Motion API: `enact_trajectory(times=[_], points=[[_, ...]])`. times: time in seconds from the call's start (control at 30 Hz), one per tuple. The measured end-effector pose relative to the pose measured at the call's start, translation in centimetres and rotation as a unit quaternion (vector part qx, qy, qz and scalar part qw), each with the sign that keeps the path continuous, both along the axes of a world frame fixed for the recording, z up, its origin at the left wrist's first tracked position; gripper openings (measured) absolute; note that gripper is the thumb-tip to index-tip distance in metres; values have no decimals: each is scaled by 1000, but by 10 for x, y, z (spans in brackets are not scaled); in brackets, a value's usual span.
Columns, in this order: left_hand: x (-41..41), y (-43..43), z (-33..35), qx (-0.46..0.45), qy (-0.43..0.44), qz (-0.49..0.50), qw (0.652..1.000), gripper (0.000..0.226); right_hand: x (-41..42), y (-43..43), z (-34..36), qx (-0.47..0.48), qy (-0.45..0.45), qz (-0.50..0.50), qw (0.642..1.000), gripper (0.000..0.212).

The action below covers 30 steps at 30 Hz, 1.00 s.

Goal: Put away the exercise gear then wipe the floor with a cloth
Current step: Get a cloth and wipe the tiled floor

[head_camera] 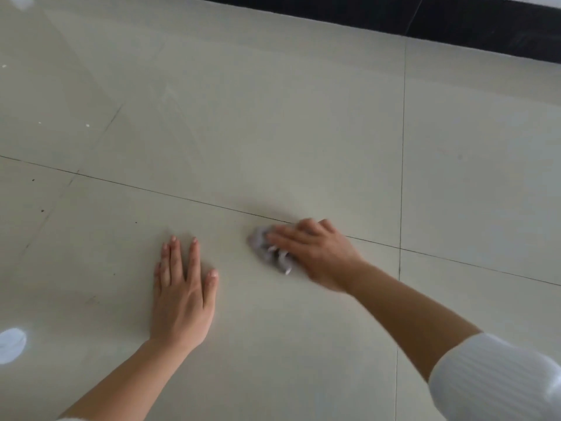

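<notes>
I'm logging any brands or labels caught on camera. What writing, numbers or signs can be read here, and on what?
None: no readable text in this view.
The cloth under the right hand is crumpled and blurred; no label shows.
The floor tiles, dark skirting and white sleeve carry no print.
The left hand lies flat on bare tile.

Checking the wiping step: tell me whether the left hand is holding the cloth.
No: the left hand lies flat and empty on the floor, while the right hand presses the cloth.
</notes>
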<state>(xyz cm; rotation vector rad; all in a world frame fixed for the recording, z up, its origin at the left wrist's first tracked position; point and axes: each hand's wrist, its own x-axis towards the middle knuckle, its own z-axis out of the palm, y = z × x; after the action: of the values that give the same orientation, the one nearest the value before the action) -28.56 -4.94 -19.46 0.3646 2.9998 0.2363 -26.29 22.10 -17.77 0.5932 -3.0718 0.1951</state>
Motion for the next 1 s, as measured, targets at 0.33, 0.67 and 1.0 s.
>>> enact_trajectory(times=[0.33,0.67,1.0], points=[[1,-1,2,0,5,-11,1000,65,-67,30,13,-72,-94,-436,892,58],[-21,6,9,143,36,77,986,56,-30,-69,-6,-127,-45,-31,990,49],[-80,50,16,88,6,-41,995,62,-46,55,-5,-68,-2,-176,982,46]])
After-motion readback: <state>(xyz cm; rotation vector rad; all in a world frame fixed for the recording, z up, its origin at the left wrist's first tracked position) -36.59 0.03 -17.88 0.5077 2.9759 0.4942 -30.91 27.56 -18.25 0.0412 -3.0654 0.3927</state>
